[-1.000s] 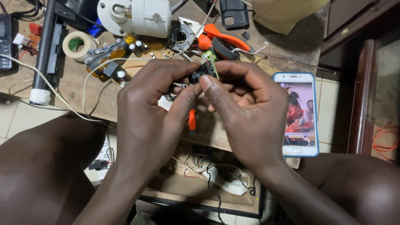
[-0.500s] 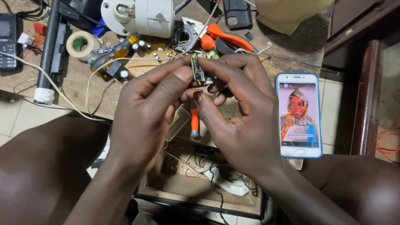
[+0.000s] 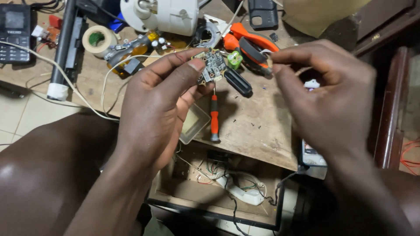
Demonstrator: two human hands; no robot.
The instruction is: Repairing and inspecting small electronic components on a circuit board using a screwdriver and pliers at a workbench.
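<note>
**A:** What sits nearest the camera?

**B:** At six o'clock, an open wooden box [image 3: 175,192] below the table edge, holding a white handset-like part [image 3: 238,192] and loose thin wires. Just above it, at the bench edge, a small clear plastic tray [image 3: 194,123]; I cannot tell whether anything lies in it.

**A:** And the hands?

**B:** The left hand [image 3: 159,109] rises from seven o'clock, back of the hand up, thumb and forefinger pinched shut on a small circuit board [image 3: 213,65], held just above the wooden bench [image 3: 258,126] near the centre, toward twelve o'clock. The right hand [image 3: 330,96] comes in from four o'clock, apart from the board, its thumb and forefinger tips drawn close together at about two o'clock. Whether it grips anything there is too small to tell.

**A:** What lies under them?

**B:** An orange-handled screwdriver [image 3: 214,118] lies straight below the board. The right hand covers most of a phone [image 3: 313,155] at four o'clock.

**A:** Farther back?

**B:** Orange-handled pliers [image 3: 249,41] at one o'clock, a white motor housing [image 3: 164,15] at twelve, cut off by the top edge, and a tape roll [image 3: 98,40] at ten.
</note>
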